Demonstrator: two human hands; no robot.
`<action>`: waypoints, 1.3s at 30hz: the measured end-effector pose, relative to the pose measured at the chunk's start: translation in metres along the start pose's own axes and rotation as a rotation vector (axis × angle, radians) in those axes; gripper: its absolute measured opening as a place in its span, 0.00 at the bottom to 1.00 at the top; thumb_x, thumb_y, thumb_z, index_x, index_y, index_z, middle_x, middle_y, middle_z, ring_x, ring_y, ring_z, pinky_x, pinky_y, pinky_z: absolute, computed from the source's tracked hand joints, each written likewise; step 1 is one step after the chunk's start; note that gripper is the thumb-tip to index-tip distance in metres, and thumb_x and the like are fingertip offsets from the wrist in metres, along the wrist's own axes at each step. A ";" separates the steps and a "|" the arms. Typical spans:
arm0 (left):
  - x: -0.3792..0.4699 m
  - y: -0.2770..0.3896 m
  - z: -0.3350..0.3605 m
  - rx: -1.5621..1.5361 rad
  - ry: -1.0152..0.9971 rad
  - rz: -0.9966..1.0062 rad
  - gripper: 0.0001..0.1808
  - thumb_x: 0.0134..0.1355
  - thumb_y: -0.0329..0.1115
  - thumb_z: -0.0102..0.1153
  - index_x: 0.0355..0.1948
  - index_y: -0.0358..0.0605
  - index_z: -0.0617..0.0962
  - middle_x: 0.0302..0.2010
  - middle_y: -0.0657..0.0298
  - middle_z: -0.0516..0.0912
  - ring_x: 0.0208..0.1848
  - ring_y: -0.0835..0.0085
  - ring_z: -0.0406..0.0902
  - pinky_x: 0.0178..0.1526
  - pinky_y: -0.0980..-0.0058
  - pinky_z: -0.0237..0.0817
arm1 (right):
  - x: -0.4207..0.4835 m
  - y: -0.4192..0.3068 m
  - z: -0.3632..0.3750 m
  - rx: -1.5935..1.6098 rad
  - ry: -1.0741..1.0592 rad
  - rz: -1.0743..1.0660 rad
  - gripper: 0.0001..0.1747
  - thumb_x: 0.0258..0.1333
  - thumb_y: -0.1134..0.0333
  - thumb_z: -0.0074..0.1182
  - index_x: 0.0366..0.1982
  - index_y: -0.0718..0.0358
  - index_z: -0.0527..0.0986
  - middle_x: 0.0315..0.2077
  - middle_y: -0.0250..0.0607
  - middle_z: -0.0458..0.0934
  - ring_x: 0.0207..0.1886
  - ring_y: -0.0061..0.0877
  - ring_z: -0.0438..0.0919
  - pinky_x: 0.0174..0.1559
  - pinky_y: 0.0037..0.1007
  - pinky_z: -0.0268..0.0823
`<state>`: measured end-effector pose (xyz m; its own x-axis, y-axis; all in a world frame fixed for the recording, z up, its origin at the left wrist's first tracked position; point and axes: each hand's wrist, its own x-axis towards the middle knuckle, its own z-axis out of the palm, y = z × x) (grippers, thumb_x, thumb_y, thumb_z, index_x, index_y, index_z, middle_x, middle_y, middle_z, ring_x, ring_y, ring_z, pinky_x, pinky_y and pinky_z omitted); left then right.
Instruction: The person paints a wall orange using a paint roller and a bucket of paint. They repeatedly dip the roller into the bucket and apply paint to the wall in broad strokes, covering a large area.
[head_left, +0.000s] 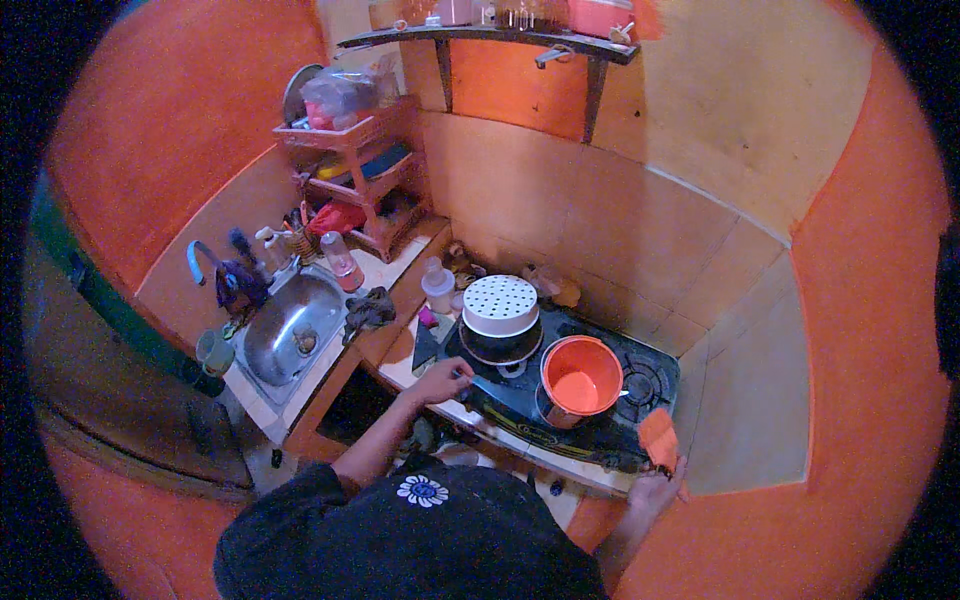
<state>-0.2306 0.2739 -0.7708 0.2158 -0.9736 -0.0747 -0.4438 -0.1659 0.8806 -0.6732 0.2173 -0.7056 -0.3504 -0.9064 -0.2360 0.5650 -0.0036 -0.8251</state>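
My left hand (442, 381) is at the stove's front left edge, its fingers closed on a thin bluish strip (487, 388) pointing toward an orange plastic pail (583, 379). Whether that strip is a blade or a handle, I cannot tell. The open-topped pail stands over the front middle of the black gas stove (517, 418). By the stove's front right corner, my right hand (654, 491) grips a flat orange piece (658, 436) from below; its exact kind is unclear. Behind the strip, a white perforated steamer insert (500, 304) rests on a dark pan (501, 345).
A steel sink (292, 330) is at the left, with a dark cloth (370, 311) and a bottle (342, 262) beside it. A pink plastic rack (360, 142) stands behind. A shelf (487, 34) projects from the wall. One burner (643, 382) shows right of the pail.
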 end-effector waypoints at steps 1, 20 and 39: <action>-0.001 0.001 0.010 0.012 -0.094 0.045 0.10 0.57 0.36 0.57 0.35 0.40 0.76 0.33 0.61 0.79 0.34 0.74 0.76 0.40 0.73 0.68 | -0.004 -0.005 0.010 0.079 0.009 0.070 0.19 0.53 0.59 0.53 0.46 0.57 0.67 0.36 0.32 0.73 0.37 0.22 0.69 0.35 0.26 0.61; 0.052 0.040 0.109 -0.123 -0.392 -0.325 0.33 0.53 0.63 0.59 0.41 0.42 0.69 0.28 0.62 0.75 0.26 0.75 0.73 0.26 0.75 0.65 | -0.015 0.022 0.030 0.133 -0.004 0.080 0.14 0.51 0.57 0.59 0.38 0.55 0.73 0.31 0.33 0.73 0.34 0.25 0.70 0.36 0.28 0.64; 0.114 -0.065 -0.082 0.065 -0.001 -0.185 0.14 0.52 0.39 0.61 0.38 0.42 0.79 0.31 0.58 0.83 0.34 0.65 0.81 0.41 0.65 0.71 | -0.038 0.062 0.131 -0.061 -0.077 -0.030 0.12 0.51 0.61 0.58 0.36 0.58 0.73 0.29 0.36 0.72 0.35 0.26 0.69 0.41 0.30 0.61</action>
<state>-0.1056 0.1868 -0.7983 0.2978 -0.9258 -0.2330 -0.4521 -0.3517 0.8197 -0.5272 0.1965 -0.6806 -0.3065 -0.9361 -0.1725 0.5079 -0.0076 -0.8614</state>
